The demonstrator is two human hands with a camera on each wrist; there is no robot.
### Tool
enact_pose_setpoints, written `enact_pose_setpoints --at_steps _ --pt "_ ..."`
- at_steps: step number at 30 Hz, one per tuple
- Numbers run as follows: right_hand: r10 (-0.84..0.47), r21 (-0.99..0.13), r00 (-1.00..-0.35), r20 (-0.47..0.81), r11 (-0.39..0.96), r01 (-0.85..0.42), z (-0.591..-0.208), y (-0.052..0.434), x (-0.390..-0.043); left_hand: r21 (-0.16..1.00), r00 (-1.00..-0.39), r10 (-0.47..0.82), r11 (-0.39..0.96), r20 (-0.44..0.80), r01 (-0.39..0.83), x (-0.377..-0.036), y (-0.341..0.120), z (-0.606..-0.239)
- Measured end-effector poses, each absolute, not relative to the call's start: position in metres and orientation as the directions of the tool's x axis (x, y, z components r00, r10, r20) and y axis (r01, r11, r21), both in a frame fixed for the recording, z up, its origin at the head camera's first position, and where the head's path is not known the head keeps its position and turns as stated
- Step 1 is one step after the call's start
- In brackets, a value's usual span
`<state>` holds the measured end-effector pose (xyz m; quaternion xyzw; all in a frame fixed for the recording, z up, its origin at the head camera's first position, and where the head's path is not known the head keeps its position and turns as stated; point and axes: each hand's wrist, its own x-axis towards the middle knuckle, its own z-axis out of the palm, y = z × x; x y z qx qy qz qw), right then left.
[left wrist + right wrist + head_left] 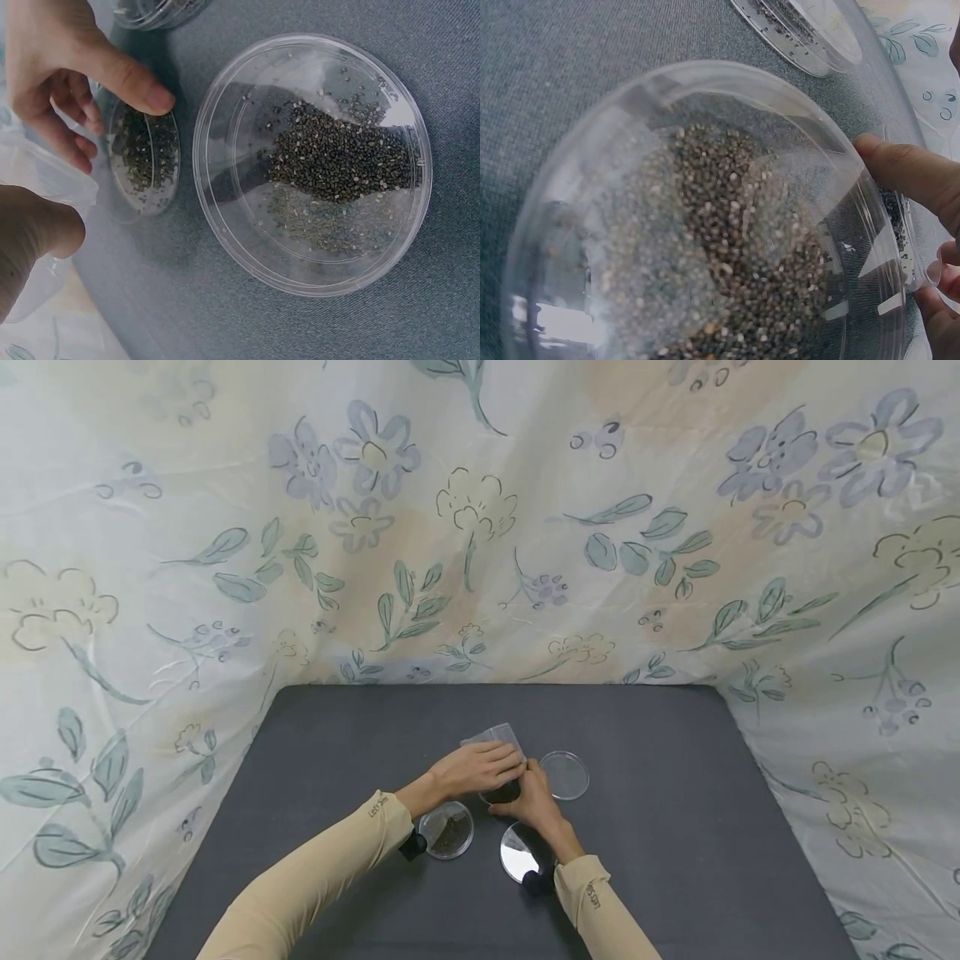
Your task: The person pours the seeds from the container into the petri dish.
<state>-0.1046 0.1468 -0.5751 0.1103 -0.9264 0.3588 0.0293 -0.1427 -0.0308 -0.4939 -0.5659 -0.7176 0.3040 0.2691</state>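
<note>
My left hand point(480, 767) grips a clear plastic bag point(497, 733) over the far middle petri dish; in the left wrist view the thumb presses on the bag. The right hand point(534, 800) holds that petri dish point(146, 161), thumb at the near rim and fingers at the far side. Small dark seeds lie in the dish, which the hands partly cover in the head view. Beneath the left wrist stands another clear petri dish point(447, 832) with a heap of dark seeds point(337, 154). Near the right wrist is a third petri dish point(727, 75), also with seeds, its top glaring in the head view.
A clear round dish or lid point(565, 775) lies just right of the right hand. Everything stands on a dark grey table point(360, 727). Floral cloth point(480, 527) hangs behind the table and along both sides.
</note>
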Motion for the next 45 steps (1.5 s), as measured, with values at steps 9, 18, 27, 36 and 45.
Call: enact_pose_setpoints --at_steps 9,18,27,36,45 --pt "-0.172 -0.679 -0.978 0.115 0.705 -0.204 -0.573 0.147 -0.105 -0.723 -0.218 0.975 0.180 0.041 0.667 -0.143 -0.031 -0.494" --pt "-0.187 -0.678 -0.970 0.153 0.694 -0.241 -0.573 0.146 -0.104 -0.748 -0.216 0.976 0.144 0.001 0.648 -0.141 -0.031 -0.492" --pt "-0.193 -0.669 -0.976 0.102 0.713 -0.210 -0.573 0.146 -0.104 -0.559 -0.313 0.946 0.305 0.085 0.771 -0.146 -0.036 -0.491" --pt "-0.163 -0.675 -0.985 0.058 0.720 -0.159 -0.574 0.141 -0.103 0.247 -0.662 0.656 0.618 0.362 0.747 -0.150 -0.065 -0.504" --pt "-0.147 -0.675 -0.989 0.028 0.727 -0.127 -0.571 0.143 -0.101 0.620 -0.891 0.268 0.644 0.366 0.448 -0.128 -0.121 -0.544"
